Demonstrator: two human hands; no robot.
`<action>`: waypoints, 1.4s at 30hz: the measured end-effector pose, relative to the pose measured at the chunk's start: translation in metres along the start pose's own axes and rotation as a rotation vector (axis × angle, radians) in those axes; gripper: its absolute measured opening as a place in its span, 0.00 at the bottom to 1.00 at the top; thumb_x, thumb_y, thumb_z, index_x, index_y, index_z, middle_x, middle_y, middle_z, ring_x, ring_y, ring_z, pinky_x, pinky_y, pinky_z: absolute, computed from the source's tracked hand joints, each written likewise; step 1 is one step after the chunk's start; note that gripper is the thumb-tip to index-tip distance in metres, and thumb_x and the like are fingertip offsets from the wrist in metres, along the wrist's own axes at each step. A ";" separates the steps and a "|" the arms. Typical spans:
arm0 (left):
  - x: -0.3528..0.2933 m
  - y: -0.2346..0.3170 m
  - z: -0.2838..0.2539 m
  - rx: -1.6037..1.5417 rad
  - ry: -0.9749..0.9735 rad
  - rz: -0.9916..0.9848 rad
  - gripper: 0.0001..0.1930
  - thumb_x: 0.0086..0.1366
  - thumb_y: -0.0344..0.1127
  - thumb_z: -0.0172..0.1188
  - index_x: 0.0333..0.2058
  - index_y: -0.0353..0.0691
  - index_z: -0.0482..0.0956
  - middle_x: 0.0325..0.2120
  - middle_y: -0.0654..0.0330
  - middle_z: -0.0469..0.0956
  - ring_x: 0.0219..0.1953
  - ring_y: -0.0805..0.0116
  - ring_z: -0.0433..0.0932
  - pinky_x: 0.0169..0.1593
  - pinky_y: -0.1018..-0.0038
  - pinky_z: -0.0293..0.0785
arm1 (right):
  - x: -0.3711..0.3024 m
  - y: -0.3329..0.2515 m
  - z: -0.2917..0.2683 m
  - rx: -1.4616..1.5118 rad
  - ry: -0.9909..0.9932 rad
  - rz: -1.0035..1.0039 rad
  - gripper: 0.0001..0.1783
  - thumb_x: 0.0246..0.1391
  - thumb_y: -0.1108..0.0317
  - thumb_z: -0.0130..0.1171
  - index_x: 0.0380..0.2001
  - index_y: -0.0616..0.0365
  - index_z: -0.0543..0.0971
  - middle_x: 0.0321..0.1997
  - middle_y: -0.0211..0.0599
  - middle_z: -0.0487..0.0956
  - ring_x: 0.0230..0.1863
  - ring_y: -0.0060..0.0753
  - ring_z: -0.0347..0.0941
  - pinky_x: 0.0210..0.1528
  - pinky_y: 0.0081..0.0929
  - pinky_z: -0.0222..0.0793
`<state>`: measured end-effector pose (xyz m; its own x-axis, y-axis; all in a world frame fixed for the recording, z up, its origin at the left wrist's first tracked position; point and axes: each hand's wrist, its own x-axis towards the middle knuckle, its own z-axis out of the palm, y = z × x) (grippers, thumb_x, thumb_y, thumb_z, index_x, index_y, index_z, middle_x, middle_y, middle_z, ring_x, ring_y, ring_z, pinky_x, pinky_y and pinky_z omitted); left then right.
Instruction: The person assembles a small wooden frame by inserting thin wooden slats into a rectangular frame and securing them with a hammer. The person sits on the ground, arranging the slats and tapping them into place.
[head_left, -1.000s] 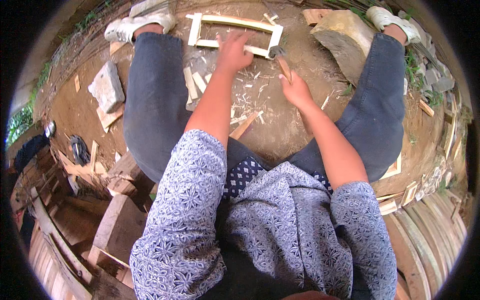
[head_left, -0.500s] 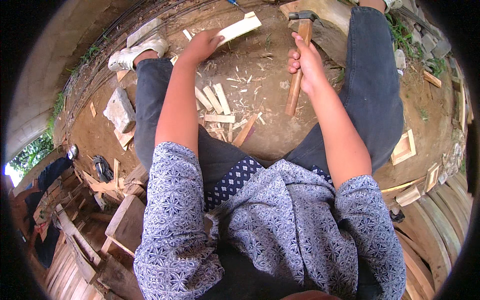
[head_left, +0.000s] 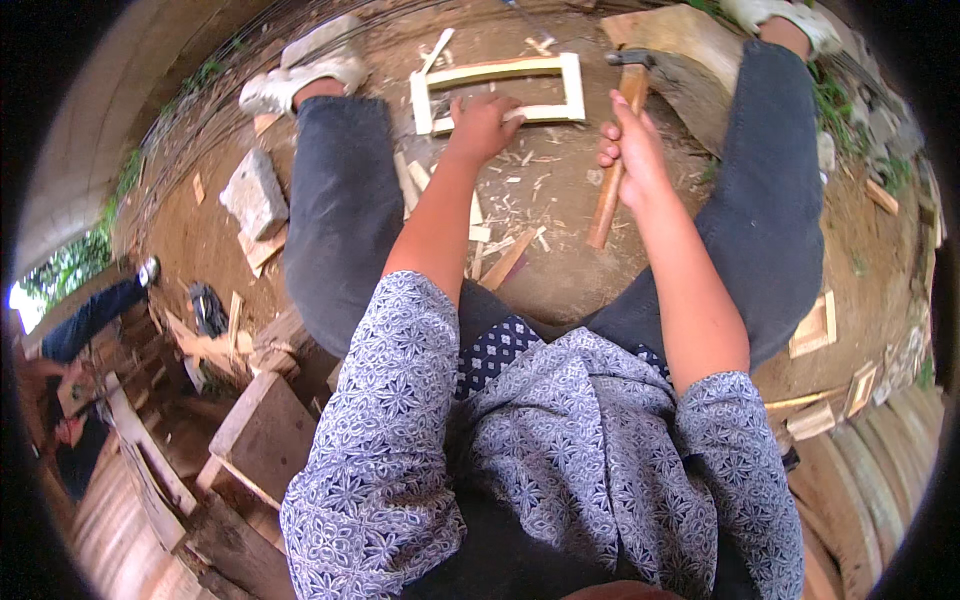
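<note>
Left hand (head_left: 485,127) had its fingers hooked over the near side of a wooden frame (head_left: 571,88), out between the shoes (head_left: 300,86); right hand (head_left: 634,150) had a hammer (head_left: 632,86) gripped mid-handle.

Wooden frame (head_left: 572,88) flat again

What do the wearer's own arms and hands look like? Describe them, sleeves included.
The left sleeve and right sleeve are loose and end near the elbows, with a dense floral print in pale blue-white and dark blue. Below them, both forearms are bare. The left hand and right hand are ungloved.
</note>
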<state>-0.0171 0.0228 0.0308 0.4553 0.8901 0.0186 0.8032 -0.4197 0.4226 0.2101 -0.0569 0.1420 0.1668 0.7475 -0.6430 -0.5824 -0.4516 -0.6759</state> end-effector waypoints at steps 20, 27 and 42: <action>-0.059 -0.019 -0.017 0.042 -0.009 -0.879 0.34 0.57 0.50 0.67 0.54 0.32 0.70 0.54 0.45 0.74 0.55 0.45 0.75 0.56 0.55 0.74 | 0.025 0.060 -0.013 -0.326 0.116 -0.039 0.12 0.62 0.59 0.60 0.38 0.56 0.73 0.25 0.27 0.68 0.19 0.20 0.62 0.20 0.24 0.63; -0.089 -0.054 0.015 -0.095 -0.086 -1.036 0.30 0.52 0.45 0.71 0.48 0.32 0.73 0.48 0.43 0.78 0.50 0.47 0.80 0.53 0.58 0.76 | 0.027 0.063 -0.008 -0.300 0.104 0.030 0.11 0.63 0.58 0.60 0.38 0.53 0.73 0.26 0.25 0.68 0.20 0.19 0.62 0.20 0.22 0.63; -0.071 -0.033 -0.018 0.008 0.104 -0.868 0.23 0.46 0.44 0.73 0.39 0.36 0.84 0.37 0.46 0.83 0.41 0.49 0.83 0.50 0.62 0.78 | 0.041 0.102 -0.035 -0.987 0.096 -0.297 0.30 0.52 0.53 0.66 0.59 0.47 0.77 0.44 0.48 0.84 0.45 0.45 0.82 0.49 0.35 0.73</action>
<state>-0.0825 -0.0232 0.0314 -0.3556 0.9073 -0.2246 0.8527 0.4133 0.3194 0.1859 -0.0894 0.0343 0.2856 0.8714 -0.3988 0.3971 -0.4863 -0.7783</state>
